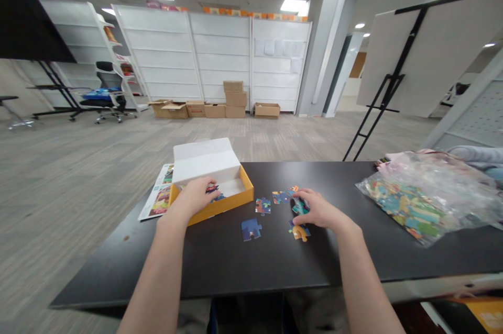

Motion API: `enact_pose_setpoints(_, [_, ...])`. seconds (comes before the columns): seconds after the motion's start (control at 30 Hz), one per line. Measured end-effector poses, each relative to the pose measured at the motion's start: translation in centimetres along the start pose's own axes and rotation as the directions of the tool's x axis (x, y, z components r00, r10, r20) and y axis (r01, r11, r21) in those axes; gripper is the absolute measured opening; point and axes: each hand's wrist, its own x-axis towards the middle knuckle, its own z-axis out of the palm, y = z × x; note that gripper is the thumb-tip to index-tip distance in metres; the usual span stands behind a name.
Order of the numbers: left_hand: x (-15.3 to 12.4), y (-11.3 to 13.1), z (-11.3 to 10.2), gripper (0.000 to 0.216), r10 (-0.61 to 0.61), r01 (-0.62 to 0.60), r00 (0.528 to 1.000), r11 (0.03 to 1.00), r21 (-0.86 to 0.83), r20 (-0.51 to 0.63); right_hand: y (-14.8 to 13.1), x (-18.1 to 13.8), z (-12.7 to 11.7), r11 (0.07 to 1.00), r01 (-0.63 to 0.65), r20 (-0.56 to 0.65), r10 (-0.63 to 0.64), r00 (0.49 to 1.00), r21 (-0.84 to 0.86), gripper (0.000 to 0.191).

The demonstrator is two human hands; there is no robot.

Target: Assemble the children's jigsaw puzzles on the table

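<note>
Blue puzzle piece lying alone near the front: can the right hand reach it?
Probably yes: the blue puzzle piece lies flat on bare table, and nothing stands between it and the right hand, which rests on pieces close by.

The left hand reaches over the front wall of the yellow box, its fingers curled on puzzle pieces inside; whether it grips one cannot be told. The right hand lies flat on the black table, fingertips on a teal piece. An orange piece sits just under its thumb and a blue piece lies between the hands. A bag of pieces lies well off to its right.
</note>
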Motion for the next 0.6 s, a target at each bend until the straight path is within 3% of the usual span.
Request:
enact_pose_setpoints(0.17, [0.7,-1.0,0.6,0.032,-0.008,0.008,1.0,1.0,-0.013,-0.005,1.1,-0.4,-1.2,0.998,-0.015,0.009,0.015,1.0,0.058,0.067])
enact_pose_setpoints(0.3, [1.1,-1.8,1.1,0.028,-0.015,0.011,1.0,0.989,-0.149,-0.02,2.1,-0.8,-1.9,0.998,-0.035,-0.015,0.036,0.999,0.061,0.065])
enact_pose_setpoints(0.43, [1.1,-2.3,1.3,0.038,-0.024,0.016,0.999,0.96,-0.278,-0.023,2.2,-1.0,-2.2,0.998,-0.067,-0.056,0.068,0.996,0.022,0.06])
enact_pose_setpoints(0.6, [0.7,-2.1,1.0,0.047,-0.022,0.009,0.999,0.905,-0.424,-0.025,0.6,-1.2,-2.4,0.992,0.08,-0.115,-0.069,0.991,0.102,0.045])
